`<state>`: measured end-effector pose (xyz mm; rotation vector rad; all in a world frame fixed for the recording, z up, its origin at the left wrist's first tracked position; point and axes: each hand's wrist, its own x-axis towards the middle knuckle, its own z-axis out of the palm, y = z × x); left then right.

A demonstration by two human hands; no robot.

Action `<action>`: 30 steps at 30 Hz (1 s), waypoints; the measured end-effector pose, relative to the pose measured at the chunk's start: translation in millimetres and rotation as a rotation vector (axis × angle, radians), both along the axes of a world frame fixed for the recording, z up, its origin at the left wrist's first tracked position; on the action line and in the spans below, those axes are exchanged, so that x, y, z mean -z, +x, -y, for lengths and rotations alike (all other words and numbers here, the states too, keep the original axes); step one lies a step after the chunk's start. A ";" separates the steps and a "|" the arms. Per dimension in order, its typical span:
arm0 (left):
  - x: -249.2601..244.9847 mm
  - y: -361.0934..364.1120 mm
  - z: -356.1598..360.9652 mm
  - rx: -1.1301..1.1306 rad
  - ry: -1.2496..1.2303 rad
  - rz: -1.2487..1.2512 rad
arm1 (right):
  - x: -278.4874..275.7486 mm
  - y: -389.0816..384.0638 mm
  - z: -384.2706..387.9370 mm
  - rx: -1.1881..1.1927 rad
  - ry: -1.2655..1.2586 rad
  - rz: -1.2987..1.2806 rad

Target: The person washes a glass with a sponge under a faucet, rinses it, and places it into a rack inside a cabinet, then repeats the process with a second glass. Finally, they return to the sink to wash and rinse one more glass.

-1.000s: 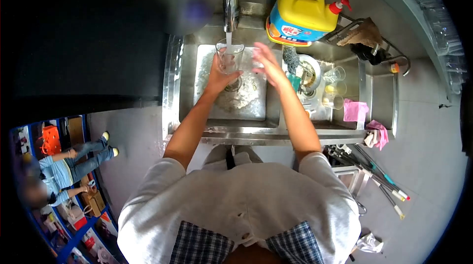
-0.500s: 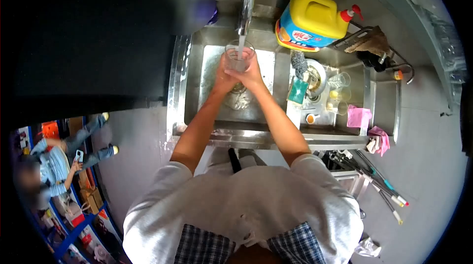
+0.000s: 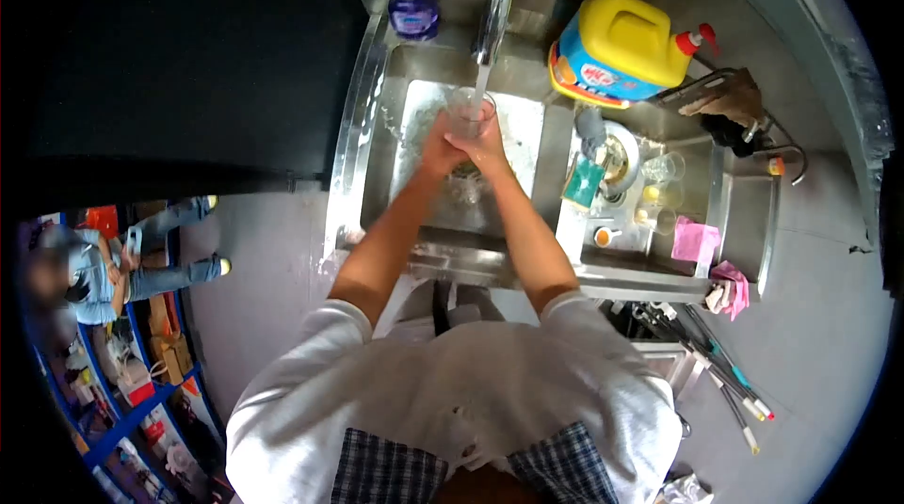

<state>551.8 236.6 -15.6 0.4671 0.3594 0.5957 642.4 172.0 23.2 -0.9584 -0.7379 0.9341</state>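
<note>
Both hands are around a clear drinking glass (image 3: 471, 107) under the running faucet (image 3: 495, 15). Water pours from the spout into the glass. My left hand (image 3: 441, 144) closes on its left side and is slightly blurred. On the right side, my right hand (image 3: 487, 144) wraps the glass with its thumb across the front. The glass is held above the left basin of the steel sink (image 3: 372, 193), where splashed water shows below the hands. The lower part of the glass is hidden by my fingers.
A yellow detergent jug (image 3: 621, 48) and a purple soap bottle (image 3: 413, 16) stand behind the basins. The right basin holds a green sponge (image 3: 584, 184), a plate (image 3: 621, 158), several glasses (image 3: 665, 166) and a small cup (image 3: 604, 237). Pink cloths (image 3: 696, 241) hang nearby. A person (image 3: 104, 269) stands left.
My view has shifted, bringing the purple soap bottle fully into sight. Both hands still hold the glass under the stream. The person at left has lowered the phone and brought the hands together.
</note>
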 end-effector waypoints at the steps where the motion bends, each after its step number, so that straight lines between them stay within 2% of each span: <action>1: 0.7 -18.2 8.6 -0.015 0.366 -0.200 | 6.8 -6.5 8.1 -0.018 -0.029 0.018; 2: -1.6 -28.8 10.3 -0.025 0.749 -0.389 | 8.5 -7.1 7.6 -0.033 -0.041 0.045; 3: -3.4 -30.0 10.5 -0.006 0.841 -0.451 | 14.6 -9.3 12.5 -0.083 0.021 -0.151; 4: -0.6 -31.6 10.4 0.011 0.933 -0.513 | 15.2 -6.8 8.8 -0.109 -0.002 -0.209; 6: 20.9 -28.1 15.8 -0.066 0.825 -0.532 | 17.3 -8.3 11.4 -0.162 -0.071 -0.337; 7: -12.1 -34.7 11.7 0.071 0.849 -0.682 | 15.1 -17.0 12.0 -0.110 -0.022 -0.268; 10: -25.3 -52.3 24.7 0.181 0.785 -0.610 | 28.4 -15.5 32.0 -0.197 -0.147 -0.323; 12: -40.9 -54.0 21.2 0.077 0.857 -0.713 | 43.7 -19.1 28.8 -0.183 -0.199 -0.312; 14: -49.6 -52.3 21.6 -0.034 0.920 -0.806 | 30.5 -27.8 12.3 -0.132 -0.233 -0.321; 15: -50.4 -57.8 16.4 0.071 0.909 -0.919 | 16.7 -29.7 16.2 -0.168 -0.171 -0.315; 18: -40.7 -53.0 19.7 0.242 1.033 -0.877 | 28.0 -11.0 33.5 -0.244 -0.145 -0.323; 19: -35.5 -49.1 22.5 0.183 1.029 -0.922 | 12.9 -6.0 32.1 -0.158 -0.215 -0.339; 21: -12.0 -45.5 19.9 0.063 0.837 -0.772 | 6.8 -5.9 17.7 -0.131 -0.177 -0.214; 23: -57.7 -56.6 17.6 0.172 0.842 -0.762 | 12.0 -13.6 20.1 -0.116 -0.141 -0.102; 26: -58.4 -73.6 17.1 0.277 0.632 -0.760 | 49.9 -2.2 36.4 -0.199 -0.212 -0.325; 27: -59.1 -72.9 15.9 0.256 0.634 -0.787 | 63.3 -6.2 25.1 -0.140 -0.377 -0.308; 29: -68.0 -58.7 -6.1 0.188 0.651 -0.840 | 71.6 -16.3 16.9 -0.160 -0.309 -0.404; 30: -67.0 -56.8 -8.4 0.189 0.871 -0.917 | 75.4 -26.2 18.7 -0.168 -0.282 -0.460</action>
